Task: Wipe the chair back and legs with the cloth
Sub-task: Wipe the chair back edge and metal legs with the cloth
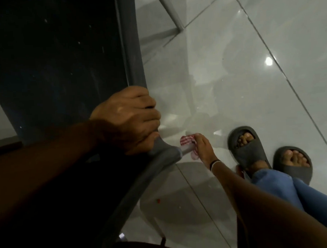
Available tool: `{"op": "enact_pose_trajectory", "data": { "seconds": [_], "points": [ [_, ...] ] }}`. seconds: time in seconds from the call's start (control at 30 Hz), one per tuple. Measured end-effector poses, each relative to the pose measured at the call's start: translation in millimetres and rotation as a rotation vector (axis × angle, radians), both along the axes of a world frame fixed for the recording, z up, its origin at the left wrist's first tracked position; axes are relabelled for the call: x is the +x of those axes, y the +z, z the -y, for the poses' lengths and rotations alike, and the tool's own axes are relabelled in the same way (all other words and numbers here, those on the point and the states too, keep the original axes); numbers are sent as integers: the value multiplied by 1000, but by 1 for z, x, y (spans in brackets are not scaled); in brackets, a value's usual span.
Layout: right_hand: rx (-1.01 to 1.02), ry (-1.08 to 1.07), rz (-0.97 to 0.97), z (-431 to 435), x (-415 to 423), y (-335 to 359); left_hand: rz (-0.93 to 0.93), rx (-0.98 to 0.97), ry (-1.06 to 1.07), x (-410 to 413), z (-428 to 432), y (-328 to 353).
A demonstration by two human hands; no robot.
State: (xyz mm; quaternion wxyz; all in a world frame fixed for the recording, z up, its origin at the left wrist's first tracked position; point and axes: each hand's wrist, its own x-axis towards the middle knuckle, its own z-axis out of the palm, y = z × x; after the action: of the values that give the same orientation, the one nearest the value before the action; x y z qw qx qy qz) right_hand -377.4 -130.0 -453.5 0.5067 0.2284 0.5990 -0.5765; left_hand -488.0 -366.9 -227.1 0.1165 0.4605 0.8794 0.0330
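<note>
A dark grey chair (61, 62) fills the left of the head view, seen from above and tilted. My left hand (128, 118) grips the corner of its back, fingers curled over the edge. Lower down, my right hand (203, 150) holds a red-and-white checked cloth (187, 141) wrapped around a pale chair leg (186, 150) just below the grey socket where the leg meets the frame. A dark band circles my right wrist. Most of that leg is hidden by cloth and hand.
Glossy pale floor tiles (232, 72) with bright light reflections lie below. My feet in dark grey slides (245, 148) and blue trousers (295, 189) stand at the right. Another pale leg (170, 11) slants across the top. Small red specks (158, 200) lie on the floor.
</note>
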Motion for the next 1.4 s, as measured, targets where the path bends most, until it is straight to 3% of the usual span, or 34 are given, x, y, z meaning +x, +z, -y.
{"op": "enact_pose_trajectory", "data": {
  "seconds": [0.1,0.2,0.23,0.33,0.43,0.57,0.63,0.73,0.8,0.87,0.93,1.03,1.1,1.2,1.4],
  "points": [
    [-28,28,-209,5,0,38,-5,4,-16,-3,-1,1],
    [-233,-36,-407,15,17,86,-8,-20,15,1,-2,1],
    [-285,-77,-396,21,21,93,-21,-25,23,2,-3,1],
    [-169,-108,-318,29,25,74,-14,-5,8,-2,-1,3],
    [-25,58,-258,13,16,13,-20,-1,3,-1,-1,-1],
    [77,-114,118,5,11,-32,-16,-3,32,2,1,-3],
    [30,-82,49,9,7,-15,-21,2,32,0,2,-3],
    [-137,-31,-255,10,-1,56,-24,-13,9,0,-1,0],
    [-190,37,-353,15,-1,90,-7,-30,-3,-1,-2,4],
    [-216,30,-296,28,-3,96,-15,-41,-16,-3,-3,5],
    [-34,74,-94,34,-6,73,-24,-29,-24,-3,-2,3],
    [-2,113,-104,13,-5,18,-25,-6,-13,-3,1,-2],
    [80,31,115,-1,-4,-17,0,-29,3,-1,3,-3],
    [137,89,161,8,-4,-35,-16,-41,13,0,3,-3],
    [-162,46,-305,18,-5,92,39,-89,-12,-5,-3,7]
  ]
}}
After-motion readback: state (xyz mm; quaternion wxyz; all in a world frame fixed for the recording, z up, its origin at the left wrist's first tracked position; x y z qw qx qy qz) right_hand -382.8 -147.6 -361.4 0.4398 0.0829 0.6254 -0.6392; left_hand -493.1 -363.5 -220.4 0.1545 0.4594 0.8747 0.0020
